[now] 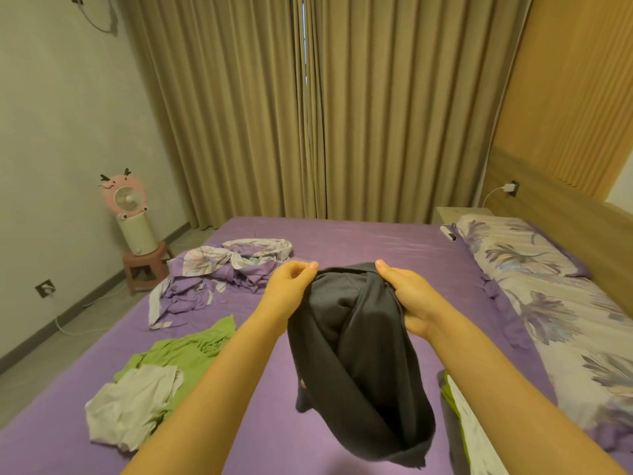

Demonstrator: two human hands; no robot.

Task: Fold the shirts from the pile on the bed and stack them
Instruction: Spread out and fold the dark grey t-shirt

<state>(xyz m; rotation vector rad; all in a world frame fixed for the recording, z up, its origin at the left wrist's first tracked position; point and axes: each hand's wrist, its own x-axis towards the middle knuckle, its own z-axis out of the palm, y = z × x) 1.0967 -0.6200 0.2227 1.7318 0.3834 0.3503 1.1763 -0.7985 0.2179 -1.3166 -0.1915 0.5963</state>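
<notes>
A dark grey shirt (pixel 363 358) hangs in the air above the purple bed (pixel 342 241), bunched and drooping toward me. My left hand (pixel 291 289) pinches its upper left edge, and my right hand (pixel 407 296) grips the upper right edge. On the bed at the left lie a green shirt (pixel 185 351) and a white shirt (pixel 133 406) overlapping it, both crumpled. At the right, partly hidden behind my right forearm, a stack of folded clothes (pixel 462 426) shows white and green edges.
A crumpled purple floral sheet (pixel 219 272) lies at the bed's far left. Floral pillows (pixel 534 269) line the right side by the wooden headboard. A pink fan (pixel 125 200) stands on a stool beyond the left edge. Curtains hang behind the bed.
</notes>
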